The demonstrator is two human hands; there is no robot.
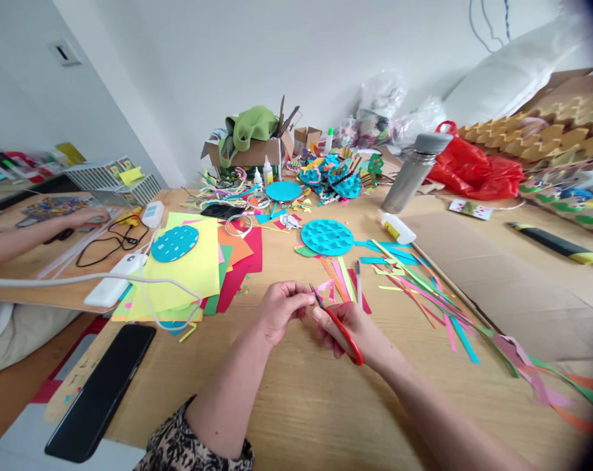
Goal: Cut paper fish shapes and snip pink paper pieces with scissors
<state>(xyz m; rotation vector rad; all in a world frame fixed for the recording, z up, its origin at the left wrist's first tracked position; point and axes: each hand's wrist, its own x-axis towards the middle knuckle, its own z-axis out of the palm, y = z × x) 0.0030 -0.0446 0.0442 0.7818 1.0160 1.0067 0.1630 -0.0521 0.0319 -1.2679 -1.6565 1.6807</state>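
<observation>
My right hand [343, 327] is wrapped round a pair of scissors [344, 337] with red handles, the blades pointing up and to the left. Close by on the left, my left hand [285, 307] is closed in a pinch near the blade tips; what it pinches is too small to make out. Pink paper scraps [324, 288] lie just past the blades. Beyond my hands rests a blue round piece [327, 237] with a scalloped pattern. A pen [359, 282] and several coloured paper strips [346, 278] are right of it, nearer me.
Coloured paper sheets [193, 271] lie left, under a dotted blue disc [175, 244]. A black phone [103, 392] sits at the table's left edge. Rightward are a glue bottle [397, 227], a steel flask [414, 173], cardboard [512, 275] and a cutter knife [556, 242]. Another person's arm [41, 235] reaches in far left.
</observation>
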